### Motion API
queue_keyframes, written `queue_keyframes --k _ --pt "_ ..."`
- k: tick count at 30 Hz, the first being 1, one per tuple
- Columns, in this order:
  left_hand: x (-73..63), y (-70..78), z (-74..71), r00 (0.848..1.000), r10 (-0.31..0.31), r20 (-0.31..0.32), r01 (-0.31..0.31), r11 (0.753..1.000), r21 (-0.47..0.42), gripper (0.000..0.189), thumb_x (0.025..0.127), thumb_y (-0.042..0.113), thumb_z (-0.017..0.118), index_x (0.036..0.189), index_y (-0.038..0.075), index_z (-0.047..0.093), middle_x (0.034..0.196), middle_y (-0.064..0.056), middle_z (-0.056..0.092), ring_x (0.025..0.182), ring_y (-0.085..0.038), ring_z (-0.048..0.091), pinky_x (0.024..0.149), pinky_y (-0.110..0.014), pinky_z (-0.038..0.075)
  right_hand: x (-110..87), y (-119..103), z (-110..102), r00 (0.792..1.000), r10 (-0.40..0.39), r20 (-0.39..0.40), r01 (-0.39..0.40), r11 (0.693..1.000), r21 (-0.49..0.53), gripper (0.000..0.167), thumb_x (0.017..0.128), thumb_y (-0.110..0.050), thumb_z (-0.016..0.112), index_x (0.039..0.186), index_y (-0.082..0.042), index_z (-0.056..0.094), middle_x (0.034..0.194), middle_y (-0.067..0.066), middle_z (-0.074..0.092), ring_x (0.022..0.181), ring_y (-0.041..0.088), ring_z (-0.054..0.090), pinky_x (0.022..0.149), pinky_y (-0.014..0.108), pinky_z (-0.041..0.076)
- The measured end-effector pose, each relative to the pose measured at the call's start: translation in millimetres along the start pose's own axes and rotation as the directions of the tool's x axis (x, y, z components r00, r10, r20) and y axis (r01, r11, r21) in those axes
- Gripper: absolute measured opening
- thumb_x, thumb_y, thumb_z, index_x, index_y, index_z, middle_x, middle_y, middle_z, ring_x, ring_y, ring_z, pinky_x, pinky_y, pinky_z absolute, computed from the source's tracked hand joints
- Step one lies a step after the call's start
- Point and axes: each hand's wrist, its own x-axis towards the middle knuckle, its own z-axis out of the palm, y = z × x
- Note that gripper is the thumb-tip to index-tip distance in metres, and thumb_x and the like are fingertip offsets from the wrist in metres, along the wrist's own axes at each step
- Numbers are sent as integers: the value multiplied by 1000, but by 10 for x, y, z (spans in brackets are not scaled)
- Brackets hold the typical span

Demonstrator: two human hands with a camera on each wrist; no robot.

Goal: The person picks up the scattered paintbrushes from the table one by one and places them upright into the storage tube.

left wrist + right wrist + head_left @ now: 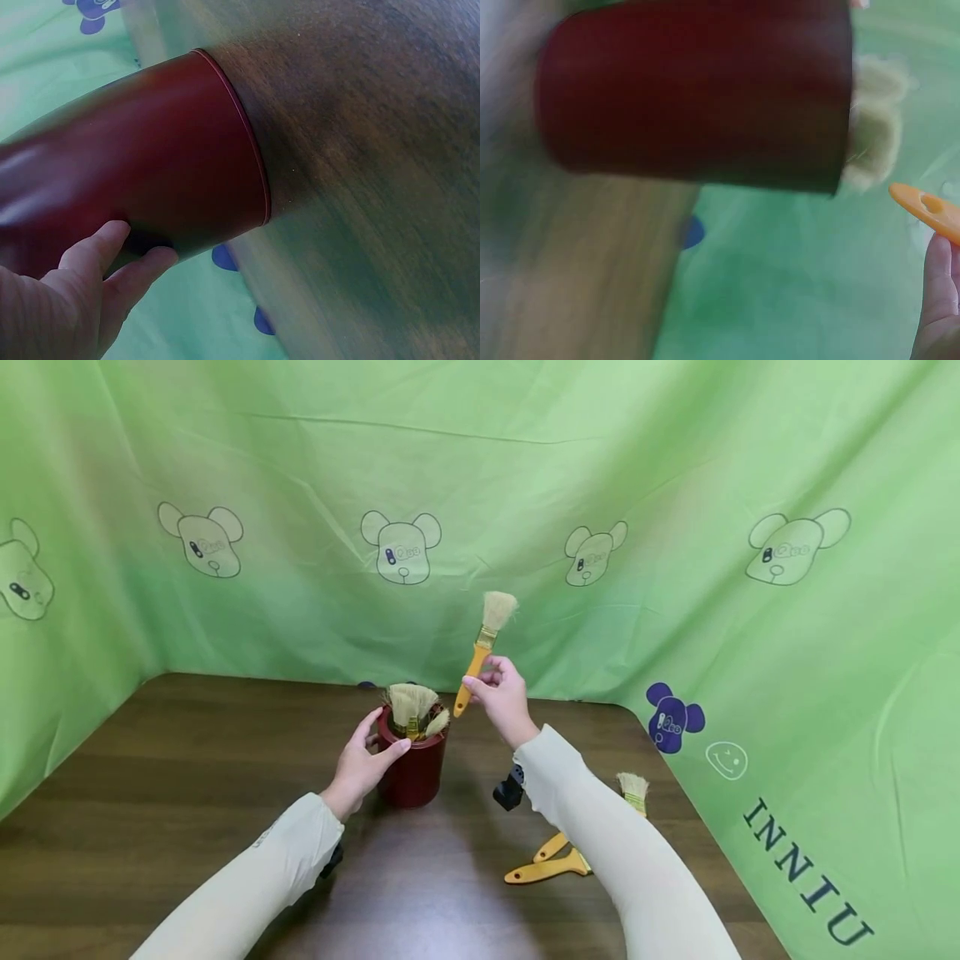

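Note:
A dark red round container [411, 774] stands upright on the table, with several bristle brushes [411, 700] in it, bristles up. My left hand [360, 768] holds it near the rim, thumb at the front and fingers round the left side. To the right of the container and above its rim, my right hand [506, 700] pinches a paintbrush [481, 656] by its orange handle, bristles up and slightly tilted. The handle's end, with a hanging hole, points down. In the right wrist view the orange handle [930, 210] shows beside the container's mouth.
More orange-handled brushes [551, 867] lie on the wooden table [187, 793] at the right, partly hidden under my right sleeve. A green printed cloth [315, 610] hangs behind the table and along both sides.

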Motion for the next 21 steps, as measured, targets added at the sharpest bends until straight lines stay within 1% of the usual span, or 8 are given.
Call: queue_keyframes --k 4,7,11,15,18,21 --pt "1 16 -2 1000 8 5 -8 1000 10 77 94 20 71 158 12 29 147 -30 42 137 -42 39 106 -59 38 2 -110 136 998 -50 37 51 999 -10 34 89 10 67 118 11 50 90 15 62 72 9 59 68 26 58" --pt "-1 21 -3 1000 7 3 -7 1000 11 77 93 20 71 158 12 29 146 -30 43 136 -42 40 106 -59 38 -18 -139 236 994 -69 81 71 997 -21 32 90 10 67 117 11 50 89 14 62 71 9 58 69 28 58" --pt "1 19 -6 1000 5 4 -5 1000 12 77 93 21 71 158 13 30 146 -30 43 136 -42 40 106 -59 38 -54 -144 348 991 -70 110 72 997 -13 28 91 10 66 114 11 50 89 15 62 68 7 57 71 32 58" --pt "4 10 -10 1000 9 7 -9 1000 8 77 93 20 71 158 13 30 147 -30 43 136 -42 40 106 -59 38 -73 -147 417 992 -72 103 72 997 -2 25 92 8 65 113 11 52 93 26 65 67 8 58 71 32 57" --pt "4 3 -13 1000 9 5 -9 1000 2 77 93 19 71 158 13 30 146 -30 43 136 -42 40 106 -58 38 -84 -130 435 992 -66 107 69 997 -31 26 92 4 67 113 11 54 97 30 68 70 10 61 70 32 57" --pt "6 -2 -14 1000 9 4 -9 1000 5 76 93 20 71 157 13 30 146 -30 43 136 -42 40 106 -58 38 -97 -93 434 992 -44 118 53 996 -74 28 91 3 69 114 9 55 97 28 70 69 10 63 68 31 55"
